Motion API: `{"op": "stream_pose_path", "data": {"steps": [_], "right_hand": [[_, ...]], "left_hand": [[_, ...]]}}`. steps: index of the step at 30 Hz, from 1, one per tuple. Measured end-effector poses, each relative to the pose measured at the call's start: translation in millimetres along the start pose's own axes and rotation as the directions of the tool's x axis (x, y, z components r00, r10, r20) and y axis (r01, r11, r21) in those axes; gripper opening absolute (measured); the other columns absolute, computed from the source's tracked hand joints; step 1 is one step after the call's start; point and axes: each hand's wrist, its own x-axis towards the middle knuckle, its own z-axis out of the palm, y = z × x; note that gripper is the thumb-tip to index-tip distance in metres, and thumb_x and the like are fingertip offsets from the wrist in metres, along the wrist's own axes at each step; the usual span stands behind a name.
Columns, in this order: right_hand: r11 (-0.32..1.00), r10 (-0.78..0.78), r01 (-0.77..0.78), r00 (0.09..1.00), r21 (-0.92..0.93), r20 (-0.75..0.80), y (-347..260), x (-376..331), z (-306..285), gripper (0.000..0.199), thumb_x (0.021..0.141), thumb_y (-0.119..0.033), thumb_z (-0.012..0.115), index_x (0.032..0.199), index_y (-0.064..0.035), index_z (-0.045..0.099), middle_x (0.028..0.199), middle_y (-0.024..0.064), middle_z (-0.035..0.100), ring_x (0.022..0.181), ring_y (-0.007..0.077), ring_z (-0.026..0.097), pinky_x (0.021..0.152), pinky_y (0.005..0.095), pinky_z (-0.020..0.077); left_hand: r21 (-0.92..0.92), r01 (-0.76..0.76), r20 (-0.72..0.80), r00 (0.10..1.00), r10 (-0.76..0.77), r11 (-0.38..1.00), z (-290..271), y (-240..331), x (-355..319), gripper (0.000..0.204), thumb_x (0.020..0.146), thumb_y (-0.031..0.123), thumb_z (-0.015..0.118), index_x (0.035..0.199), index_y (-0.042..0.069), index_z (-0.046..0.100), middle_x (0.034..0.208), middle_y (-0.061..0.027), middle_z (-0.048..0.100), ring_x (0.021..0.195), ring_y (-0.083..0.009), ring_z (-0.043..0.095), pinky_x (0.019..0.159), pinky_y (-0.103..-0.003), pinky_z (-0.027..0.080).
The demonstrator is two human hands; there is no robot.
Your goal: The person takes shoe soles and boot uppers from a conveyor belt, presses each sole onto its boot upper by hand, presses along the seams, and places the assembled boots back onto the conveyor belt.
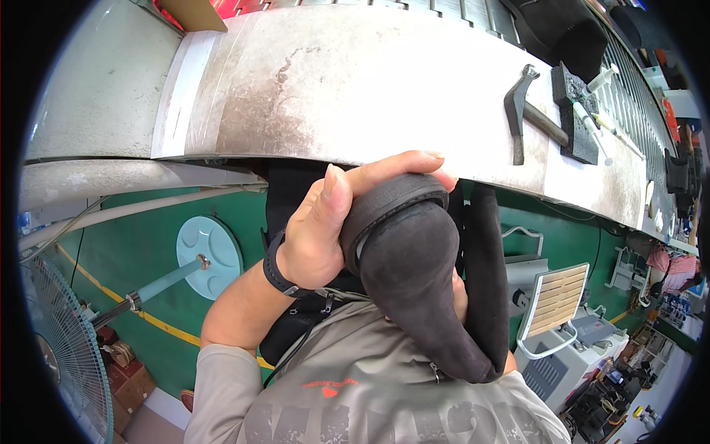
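A black suede boot (410,251) with a thick dark sole edge is held up close to my chest, in front of the bench. Its toe points up, and the shaft (484,274) folds back upward on the right. My left hand (318,229) is closed around the sole edge at the toe, with the thumb and fingers along the rim. A dark band circles that wrist. Behind the boot, my right hand (460,297) shows only as a strip of skin between toe and shaft, gripping the boot from there; most of its fingers are hidden.
On the pale, stained workbench (259,96) lie a hammer (515,118) and a black foam block (575,118) with pens (590,122). Another black boot (562,37) is past the bench's far edge. A fan (63,355) stands at left, a wooden-slatted chair (555,305) at right.
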Motion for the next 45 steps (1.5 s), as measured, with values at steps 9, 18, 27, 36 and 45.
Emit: {"op": "stream_pose_path", "data": {"steps": [9, 18, 27, 36, 45], "right_hand": [[0.997, -0.031, 0.038, 0.995, -0.066, 0.098, 17, 6, -24, 0.073, 0.106, -0.062, 0.055, 0.129, 0.0068, 0.066, 0.104, 0.0208, 0.075, 0.085, 0.0287, 0.076, 0.068, 0.0382, 0.0628], [1.000, -0.010, 0.008, 0.996, 0.023, 0.084, 20, 5, -27, 0.070, 0.108, -0.057, 0.053, 0.130, 0.0081, 0.064, 0.103, 0.0234, 0.075, 0.084, 0.0312, 0.077, 0.069, 0.0413, 0.0651], [0.998, -0.031, 0.025, 0.995, 0.061, 0.097, 26, 8, -38, 0.055, 0.113, -0.038, 0.054, 0.132, 0.0130, 0.060, 0.100, 0.0280, 0.074, 0.080, 0.0374, 0.078, 0.066, 0.0470, 0.0663], [0.996, -0.093, 0.092, 0.993, 0.008, 0.068, 28, 3, -38, 0.043, 0.112, -0.025, 0.057, 0.128, 0.0153, 0.060, 0.093, 0.0290, 0.074, 0.078, 0.0387, 0.078, 0.064, 0.0477, 0.0664], [0.991, -0.121, 0.119, 0.992, -0.061, -0.024, 27, -2, -29, 0.033, 0.110, -0.013, 0.059, 0.123, 0.0167, 0.060, 0.084, 0.0289, 0.074, 0.074, 0.0386, 0.077, 0.064, 0.0468, 0.0662]], "left_hand": [[-0.030, -0.016, 0.008, 1.000, 0.016, 0.999, 4, -1, -1, 0.095, 0.109, 0.078, 0.014, 0.155, 0.006, 0.056, 0.142, -0.0345, 0.062, 0.126, -0.0389, 0.066, 0.108, -0.050, 0.055], [0.018, -0.005, 0.029, 1.000, 0.004, 1.000, 0, -1, -1, 0.095, 0.108, 0.079, 0.015, 0.154, 0.006, 0.056, 0.141, -0.0345, 0.063, 0.126, -0.0399, 0.067, 0.108, -0.051, 0.055], [-0.051, 0.087, -0.017, 0.996, -0.088, 0.995, 3, 0, -3, 0.095, 0.109, 0.078, 0.018, 0.157, 0.003, 0.052, 0.145, -0.0331, 0.061, 0.131, -0.0372, 0.064, 0.112, -0.048, 0.052], [-0.030, 0.203, -0.087, 0.975, -0.205, 0.979, 11, 7, -4, 0.100, 0.109, 0.078, 0.018, 0.161, -0.002, 0.047, 0.151, -0.0294, 0.058, 0.132, -0.0315, 0.064, 0.114, -0.044, 0.050], [0.316, 0.134, -0.186, 0.979, -0.078, 0.939, 8, 38, -20, 0.070, 0.095, 0.032, 0.085, 0.148, -0.008, 0.061, 0.141, -0.0190, 0.067, 0.125, -0.0214, 0.066, 0.106, -0.035, 0.054]]}}
